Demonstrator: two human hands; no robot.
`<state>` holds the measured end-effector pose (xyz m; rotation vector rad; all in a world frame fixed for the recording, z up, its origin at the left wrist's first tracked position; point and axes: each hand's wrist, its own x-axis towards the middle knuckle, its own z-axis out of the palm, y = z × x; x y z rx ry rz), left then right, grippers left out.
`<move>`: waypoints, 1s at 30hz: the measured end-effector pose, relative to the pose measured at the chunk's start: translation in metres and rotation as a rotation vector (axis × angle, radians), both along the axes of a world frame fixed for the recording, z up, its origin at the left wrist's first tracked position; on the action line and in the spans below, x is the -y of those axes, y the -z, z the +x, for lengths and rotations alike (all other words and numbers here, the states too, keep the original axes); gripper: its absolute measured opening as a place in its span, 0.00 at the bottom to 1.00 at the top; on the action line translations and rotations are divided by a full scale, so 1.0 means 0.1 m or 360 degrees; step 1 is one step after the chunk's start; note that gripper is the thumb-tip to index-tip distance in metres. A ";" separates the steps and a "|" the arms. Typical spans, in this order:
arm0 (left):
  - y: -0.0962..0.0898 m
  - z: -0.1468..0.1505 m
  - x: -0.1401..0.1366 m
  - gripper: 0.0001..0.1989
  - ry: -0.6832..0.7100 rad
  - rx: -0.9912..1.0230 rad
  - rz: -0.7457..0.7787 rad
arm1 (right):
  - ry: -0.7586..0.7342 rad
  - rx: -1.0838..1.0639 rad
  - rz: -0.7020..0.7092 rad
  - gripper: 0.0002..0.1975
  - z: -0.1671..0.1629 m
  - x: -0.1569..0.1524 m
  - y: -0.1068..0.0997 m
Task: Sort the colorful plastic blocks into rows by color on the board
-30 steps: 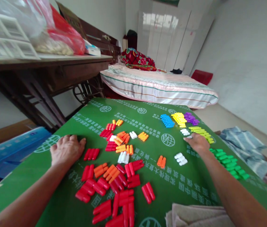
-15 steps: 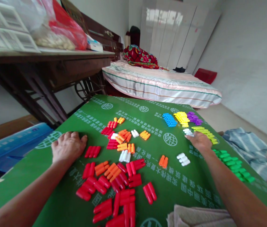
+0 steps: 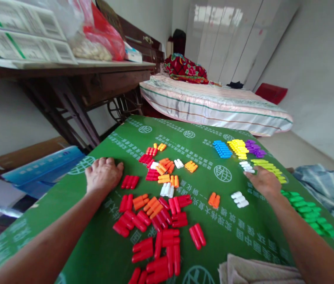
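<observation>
My right hand [image 3: 264, 182] is at the right side of the green table, its fingertips closed at the near end of a row of small white plastic pieces [image 3: 246, 165]. The end white piece touches the fingers. My left hand [image 3: 104, 173] rests palm down on the table at the left, fingers out, holding nothing. Near it lie red plastic pieces [image 3: 130, 182], shaped like joined rounded rods. More red pieces [image 3: 152, 248] are scattered in the middle, mixed with orange pieces [image 3: 153, 207] and white ones [image 3: 167, 190]. A separate white group [image 3: 239, 199] lies left of my right forearm.
Sorted rows of blue [image 3: 222, 149], yellow [image 3: 238, 149], purple [image 3: 255, 148], lime [image 3: 269, 169] and green pieces [image 3: 310, 213] line the right side of the table [image 3: 229, 244]. A folded cloth [image 3: 255, 272] lies at the near edge. A bed [image 3: 214, 102] stands beyond.
The view has shifted, so the table appears farther right. My right hand has drawn back slightly from the white row, showing more of it. My left hand stays on the table.
</observation>
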<state>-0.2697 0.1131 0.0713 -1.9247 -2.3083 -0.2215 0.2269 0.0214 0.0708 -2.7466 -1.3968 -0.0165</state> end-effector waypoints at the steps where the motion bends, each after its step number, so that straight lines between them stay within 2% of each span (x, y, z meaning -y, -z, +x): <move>1: 0.00 0.00 0.01 0.29 -0.0003 -0.0006 0.0003 | -0.0043 -0.0021 0.0025 0.25 -0.07 0.00 -0.03; 4: 0.02 0.01 0.01 0.29 -0.0019 -0.0020 0.0011 | -0.0348 -0.0224 0.0129 0.20 -0.48 0.01 -0.17; 6: 0.02 0.01 0.01 0.29 -0.0025 -0.0022 0.0014 | -0.0750 -0.0474 0.0109 0.17 -0.89 0.05 -0.28; 8: 0.03 0.02 0.01 0.29 -0.0025 -0.0020 0.0018 | -0.1187 -0.0669 -0.0016 0.17 -1.36 0.09 -0.39; 11: 0.02 0.02 0.01 0.29 -0.0023 -0.0017 0.0022 | -0.1500 -0.0546 -0.0096 0.15 -2.00 0.11 -0.51; 14: 0.01 0.02 0.03 0.29 -0.0022 -0.0021 0.0025 | -0.1513 -0.0400 -0.0185 0.15 -2.40 0.06 -0.55; 17: 0.00 0.02 0.04 0.29 -0.0024 -0.0025 0.0025 | -0.1460 -0.0345 -0.0279 0.15 -2.54 0.01 -0.53; 25: 0.01 0.02 0.02 0.29 -0.0025 -0.0023 0.0000 | -0.1401 -0.0451 -0.0258 0.18 -2.39 -0.01 -0.41; 30: -0.02 0.00 0.01 0.31 0.0001 0.0000 -0.0043 | -0.1473 -0.0471 -0.0288 0.16 -2.36 0.00 -0.43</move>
